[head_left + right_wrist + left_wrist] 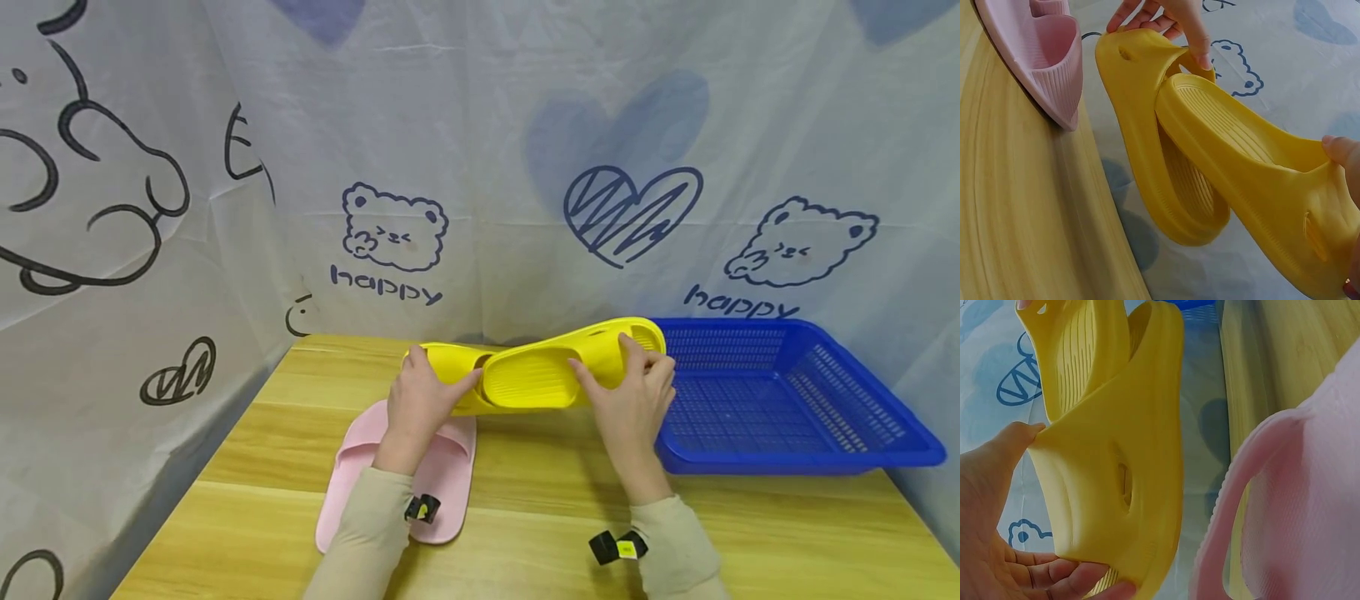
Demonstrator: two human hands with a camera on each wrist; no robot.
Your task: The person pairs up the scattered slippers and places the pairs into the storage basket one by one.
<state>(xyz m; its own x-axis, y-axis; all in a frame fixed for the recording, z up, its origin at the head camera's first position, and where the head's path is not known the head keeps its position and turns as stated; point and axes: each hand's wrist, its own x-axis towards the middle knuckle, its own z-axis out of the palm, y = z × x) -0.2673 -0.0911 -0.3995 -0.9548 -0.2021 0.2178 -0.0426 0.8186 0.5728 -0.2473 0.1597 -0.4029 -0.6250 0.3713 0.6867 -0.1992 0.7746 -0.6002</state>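
Two yellow slippers are held up above the far part of the table, their ends overlapping. My left hand grips the left yellow slipper across its strap, thumb at the strap's inner edge and fingers at the toe opening. My right hand grips the right yellow slipper by its strap, thumb on the near edge and fingers at the toe. In the right wrist view, the right slipper's heel crosses the left slipper. Below my left forearm lie pink slippers, partly hidden by the sleeve.
A blue plastic basket with mesh walls stands at the right of the wooden table, close to my right hand. A printed white cloth hangs behind the table and along its left side.
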